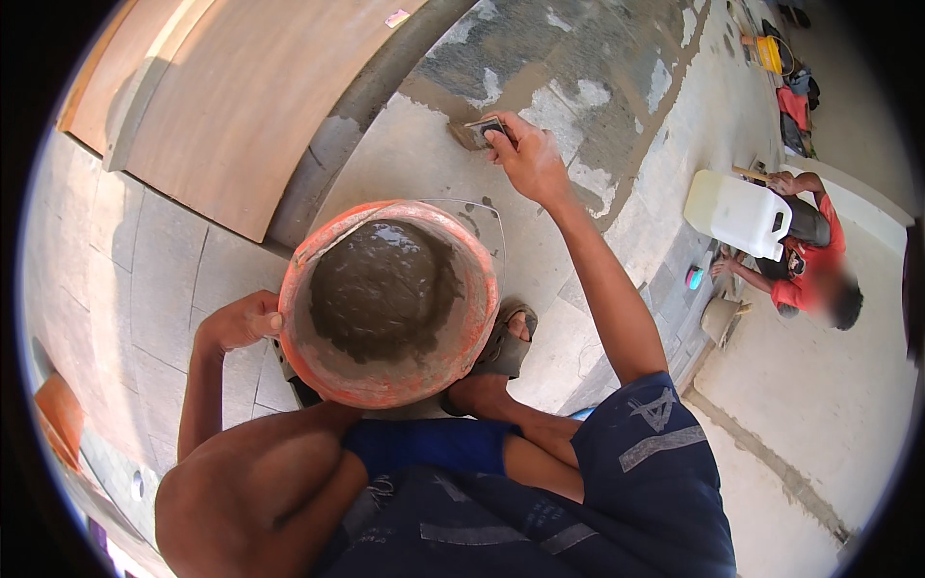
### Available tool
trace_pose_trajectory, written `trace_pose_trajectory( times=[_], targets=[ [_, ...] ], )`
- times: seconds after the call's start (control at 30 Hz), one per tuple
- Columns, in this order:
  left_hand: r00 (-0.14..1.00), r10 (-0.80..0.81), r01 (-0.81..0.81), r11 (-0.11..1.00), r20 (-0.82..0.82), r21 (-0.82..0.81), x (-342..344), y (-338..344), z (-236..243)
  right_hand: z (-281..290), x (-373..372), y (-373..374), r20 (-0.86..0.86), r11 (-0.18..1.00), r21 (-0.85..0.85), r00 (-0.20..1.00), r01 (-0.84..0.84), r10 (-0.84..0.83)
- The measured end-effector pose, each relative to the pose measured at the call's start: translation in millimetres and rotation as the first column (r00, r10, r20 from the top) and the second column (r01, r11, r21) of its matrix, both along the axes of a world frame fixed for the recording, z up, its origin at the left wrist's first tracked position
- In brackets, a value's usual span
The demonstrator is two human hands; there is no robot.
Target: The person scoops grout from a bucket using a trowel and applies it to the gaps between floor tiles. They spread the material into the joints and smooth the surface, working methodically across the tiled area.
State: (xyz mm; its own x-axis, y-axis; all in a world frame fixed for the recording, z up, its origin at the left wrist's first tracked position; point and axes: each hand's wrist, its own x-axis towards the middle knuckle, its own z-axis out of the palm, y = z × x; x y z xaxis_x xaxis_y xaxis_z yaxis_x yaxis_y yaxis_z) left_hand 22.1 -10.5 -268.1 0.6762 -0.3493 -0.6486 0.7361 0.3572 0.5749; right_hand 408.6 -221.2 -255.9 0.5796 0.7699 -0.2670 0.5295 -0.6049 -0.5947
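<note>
A worn orange bucket [487, 289] stands between my legs, with wet grey mortar [376, 289] in it. My left hand [239, 321] is closed on the bucket's left rim, thumb over the edge. The thin wire handle [496, 217] leans toward the far right side. Beyond the bucket, my right hand [530, 162] grips a small flat scraper [470, 133], whose blade rests at the edge of the mortar-smeared floor [520, 87]. Part of the scraper's handle is hidden by my fingers.
Large brown boards [260, 96] lie at the far left, over grey tiles [154, 250]. At the right, a co-worker in a red shirt [824, 255] crouches by a white jerrycan [732, 207]. A yellow bucket [769, 55] stands at the far right. My sandalled foot [506, 342] is beside the bucket.
</note>
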Motion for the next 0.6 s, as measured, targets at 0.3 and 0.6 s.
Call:
trace_pose_trajectory(
  times=[0.3,0.6],
  targets=[
    [0.999,-0.048,0.048,0.997,0.003,0.067,3,4,5,-12,24,-8,0.237,0.997,-0.009,0.969,0.079,-0.074],
    [0.999,-0.046,0.046,0.997,-0.004,0.055,1,5,6,102,-20,-3,0.112,1.0,0.011,0.994,-0.001,0.0]
  ],
)
